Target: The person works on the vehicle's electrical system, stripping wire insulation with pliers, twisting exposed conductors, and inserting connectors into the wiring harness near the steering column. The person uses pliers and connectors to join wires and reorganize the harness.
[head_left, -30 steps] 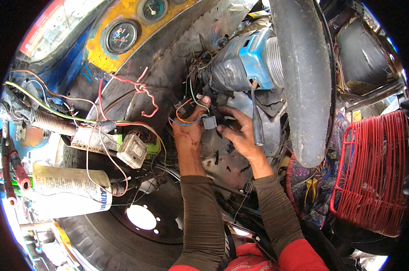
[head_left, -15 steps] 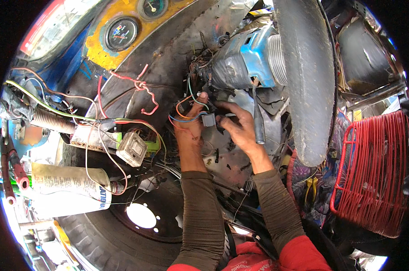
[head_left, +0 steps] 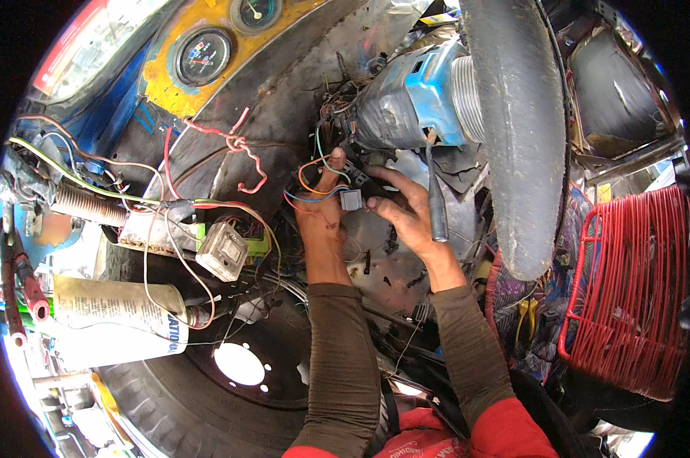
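Observation:
A small square grey wire connector (head_left: 351, 200) with blue, orange and green wires sits between my two hands. My left hand (head_left: 322, 217) is closed around it from the left, its thumb pointing up beside the wires. From the right, my right hand (head_left: 407, 214) reaches in with thumb and index finger curled; the thumb tip is at the connector's edge, and the index finger lies by a dark part I cannot make out. Just right of that hand hangs a black-handled lever (head_left: 436, 202). Above is a steering column with a chipped blue cover (head_left: 429, 84).
A big black steering wheel rim (head_left: 516, 137) rises on the right. To the left, loose wires cross near a dirty white box (head_left: 223, 252) and a pale can (head_left: 123, 317). A tire (head_left: 177, 401) lies below left. Yellow-handled pliers (head_left: 525, 320) rest near a red corded chair (head_left: 627, 290).
My right thumb has shifted slightly upward to the connector's right edge. The connector is turned a little and sits slightly higher; my left hand has barely moved.

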Demonstrator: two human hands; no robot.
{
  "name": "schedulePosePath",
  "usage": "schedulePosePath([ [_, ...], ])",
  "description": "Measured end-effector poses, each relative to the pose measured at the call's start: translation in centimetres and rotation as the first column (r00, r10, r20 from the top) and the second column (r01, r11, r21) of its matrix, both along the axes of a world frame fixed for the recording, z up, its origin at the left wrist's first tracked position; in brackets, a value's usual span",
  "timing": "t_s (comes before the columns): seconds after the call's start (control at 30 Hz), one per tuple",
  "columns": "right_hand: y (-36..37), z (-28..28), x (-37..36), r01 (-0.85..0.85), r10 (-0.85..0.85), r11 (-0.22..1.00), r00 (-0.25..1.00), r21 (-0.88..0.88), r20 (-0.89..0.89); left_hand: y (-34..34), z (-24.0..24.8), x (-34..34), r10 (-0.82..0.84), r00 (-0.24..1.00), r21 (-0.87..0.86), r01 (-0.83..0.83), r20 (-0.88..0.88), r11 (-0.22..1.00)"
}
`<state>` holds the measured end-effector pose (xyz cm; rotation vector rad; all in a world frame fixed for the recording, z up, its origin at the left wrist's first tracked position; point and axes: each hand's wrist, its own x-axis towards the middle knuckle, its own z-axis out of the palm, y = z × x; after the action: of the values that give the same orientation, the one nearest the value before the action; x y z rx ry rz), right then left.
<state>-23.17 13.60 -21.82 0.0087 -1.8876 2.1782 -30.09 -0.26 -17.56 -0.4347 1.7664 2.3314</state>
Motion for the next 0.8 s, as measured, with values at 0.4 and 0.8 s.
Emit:
schedulePosePath([
  [0.4,-0.1,0.7,-0.4,0.14,-0.082,0.918,0.982,0.371,-0.168,0.7,-0.3,0.0,-0.003,0.998,0.121,0.011,-0.06,0.993],
  [0.8,-1.7,2.0,-1.6,0.211,-0.2,0.925,0.978,0.317,-0.068,0.2,-1.4,-0.5,-0.034,0.983,0.095,0.052,-0.182,0.994],
])
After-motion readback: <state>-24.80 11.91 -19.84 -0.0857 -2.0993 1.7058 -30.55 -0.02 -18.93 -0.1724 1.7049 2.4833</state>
